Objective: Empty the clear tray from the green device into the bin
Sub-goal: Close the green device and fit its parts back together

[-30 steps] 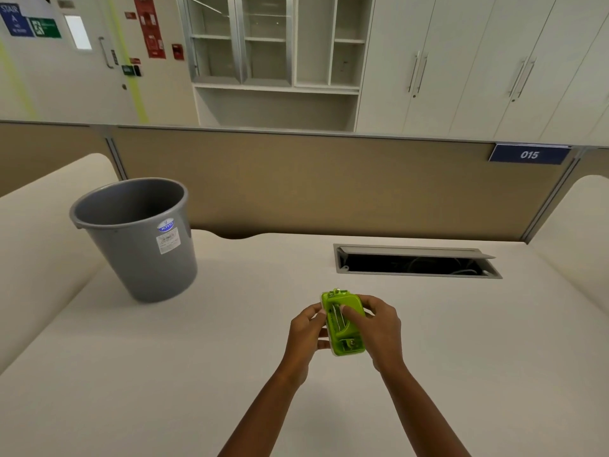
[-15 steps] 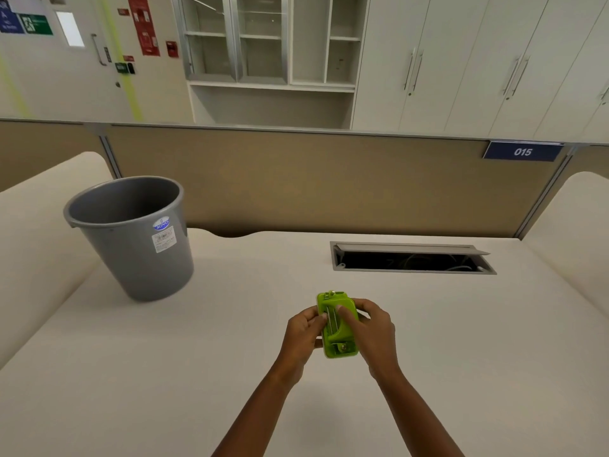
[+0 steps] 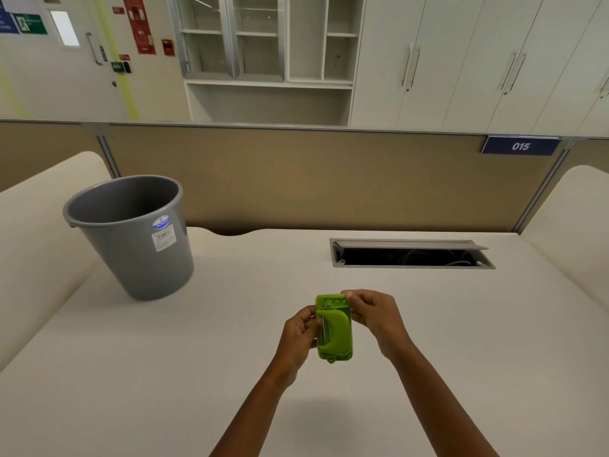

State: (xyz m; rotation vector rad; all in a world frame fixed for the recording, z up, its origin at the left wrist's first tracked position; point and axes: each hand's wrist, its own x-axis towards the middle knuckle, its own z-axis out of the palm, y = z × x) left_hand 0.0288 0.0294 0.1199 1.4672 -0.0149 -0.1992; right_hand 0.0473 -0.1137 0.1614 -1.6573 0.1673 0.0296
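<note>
Bin (image 3: pixel 131 235) sits far left on the desk (image 3: pixel 428 324), well apart. Left hand (image 3: pixel 298 334) pinches the green device (image 3: pixel 334 328) mid-side, right hand (image 3: pixel 370 313) grips its top corner. Tray not off yet, we judge; next, slide it free, keep level

Clear tray indistinguishable within the green device (image 3: pixel 333 328); bin (image 3: pixel 131 232) interior floor hidden behind its near wall.
</note>
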